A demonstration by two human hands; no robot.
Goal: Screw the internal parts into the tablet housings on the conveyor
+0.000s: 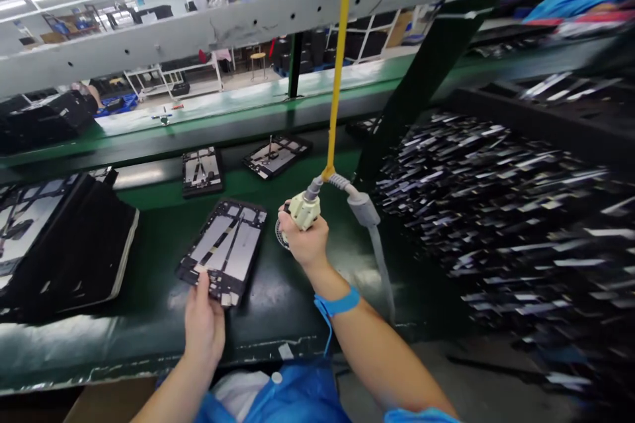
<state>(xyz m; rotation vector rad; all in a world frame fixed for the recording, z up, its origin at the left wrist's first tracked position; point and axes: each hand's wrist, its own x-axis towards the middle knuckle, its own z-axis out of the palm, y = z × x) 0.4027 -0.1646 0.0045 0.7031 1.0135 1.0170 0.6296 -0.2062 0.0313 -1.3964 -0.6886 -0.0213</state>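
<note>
My left hand grips the lower edge of an opened tablet, thumb on top and fingers underneath. The tablet's grey inner plates, dark frame and ribbon strips face up. To its right, my right hand is wrapped round a cream-coloured corded hand tool. A round, perforated dark rim shows beside that hand; the exact kind of tool is unclear. A yellow strap rises from the tool's cable end, and a thick grey cable runs down from there. The tool and tablet are apart.
Two more opened tablets lie farther back on the green bench. At left stands a stack of black tablet parts. Dense rows of dark, thin parts fill the right. A metal beam crosses above.
</note>
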